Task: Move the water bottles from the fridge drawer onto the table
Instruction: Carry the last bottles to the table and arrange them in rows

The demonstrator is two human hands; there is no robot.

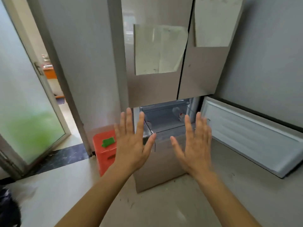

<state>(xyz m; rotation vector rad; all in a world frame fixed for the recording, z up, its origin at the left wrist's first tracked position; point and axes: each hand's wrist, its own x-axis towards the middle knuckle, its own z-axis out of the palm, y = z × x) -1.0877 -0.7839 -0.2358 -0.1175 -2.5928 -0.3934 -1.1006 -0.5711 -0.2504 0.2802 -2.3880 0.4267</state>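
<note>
While before the open fridge drawer (164,122), both hands flat, splayed, empty: left hand (131,145), right hand (196,145).

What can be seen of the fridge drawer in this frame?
The fridge drawer stands pulled out below the two closed upper doors. Its front is a plain grey-beige, metallic-looking panel; behind it sits a translucent bin with a dark rim. Inside, blurred, lies at least one clear water bottle with a touch of red. The left hand and right hand are open, fingers spread, before its front edge; whether they touch it cannot be told.
</note>
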